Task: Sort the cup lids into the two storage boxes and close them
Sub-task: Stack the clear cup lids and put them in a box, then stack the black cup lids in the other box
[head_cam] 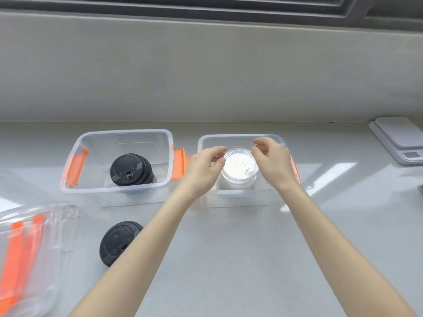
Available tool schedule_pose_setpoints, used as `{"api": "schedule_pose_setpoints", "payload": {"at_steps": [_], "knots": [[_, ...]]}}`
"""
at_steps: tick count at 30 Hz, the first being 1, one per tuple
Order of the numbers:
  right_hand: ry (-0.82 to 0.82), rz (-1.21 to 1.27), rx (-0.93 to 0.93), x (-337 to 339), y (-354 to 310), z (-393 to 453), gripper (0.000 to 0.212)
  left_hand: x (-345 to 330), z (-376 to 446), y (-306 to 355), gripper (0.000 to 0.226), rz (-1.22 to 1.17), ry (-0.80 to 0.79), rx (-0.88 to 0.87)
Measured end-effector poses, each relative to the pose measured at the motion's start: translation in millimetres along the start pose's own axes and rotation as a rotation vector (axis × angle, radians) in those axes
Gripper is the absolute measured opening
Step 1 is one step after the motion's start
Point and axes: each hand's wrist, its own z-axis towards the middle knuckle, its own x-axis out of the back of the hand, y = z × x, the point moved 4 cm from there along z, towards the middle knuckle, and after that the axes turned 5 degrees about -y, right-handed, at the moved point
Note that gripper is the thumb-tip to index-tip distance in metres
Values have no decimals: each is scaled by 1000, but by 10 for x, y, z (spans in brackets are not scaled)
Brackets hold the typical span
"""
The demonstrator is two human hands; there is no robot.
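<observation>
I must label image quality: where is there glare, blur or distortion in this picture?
Head view: window glare streaks the counter; the box lids at bottom left are blurred; the wide angle bends the wall edge; the clear lids are washed out white.

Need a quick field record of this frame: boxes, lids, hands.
left box: open, holds black lid stack
right box: open, holds clear lid stack
counter: more black lids, unsorted
box covers: off, lying front left
left hand: at clear stack, grip unclear
right hand: at clear stack, grip unclear
</observation>
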Motion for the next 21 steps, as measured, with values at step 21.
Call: {"api": "schedule_pose_setpoints", "payload": {"at_steps": [21], "knots": [[-598,549,-379,-2134,-544,-1545,52,863,-2032,-1967,58,-488,200,715]]}}
